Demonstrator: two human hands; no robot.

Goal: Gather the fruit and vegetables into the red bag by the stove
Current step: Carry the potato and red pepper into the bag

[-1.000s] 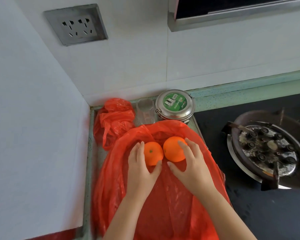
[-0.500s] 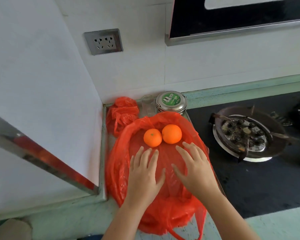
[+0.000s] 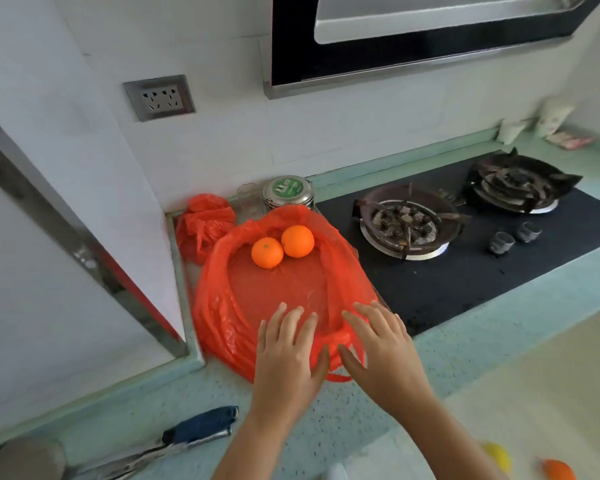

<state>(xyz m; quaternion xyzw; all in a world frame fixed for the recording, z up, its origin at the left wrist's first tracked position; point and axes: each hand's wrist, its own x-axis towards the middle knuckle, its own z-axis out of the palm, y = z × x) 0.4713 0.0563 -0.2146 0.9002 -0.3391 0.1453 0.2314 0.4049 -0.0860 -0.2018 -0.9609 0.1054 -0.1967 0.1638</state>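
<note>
- My left hand was spread flat, fingers apart, palm down over the near edge of the red bag; it grasped nothing.
- My right hand lay just right of it, also released and splayed, its fingertips over the near right rim of the bag.
- The two hands sat close together but apart, with a loop of the bag's handle showing between and below them.
- The red bag lay opened out on the pale green counter, just left of the black stove.
- Two oranges lay in the far part of the bag, touching each other: the smaller orange on the left, the bigger orange on the right and a little farther.
- Both oranges were well apart from my hands.
- A crumpled second red bag sat in the far left corner, beside a round metal tin with a green label.
- At the near right edge of the view, a yellow fruit and another orange fruit were partly visible, too blurred to name.
- A knife with a dark blue handle lay on the near counter to the left of my arms.
</note>
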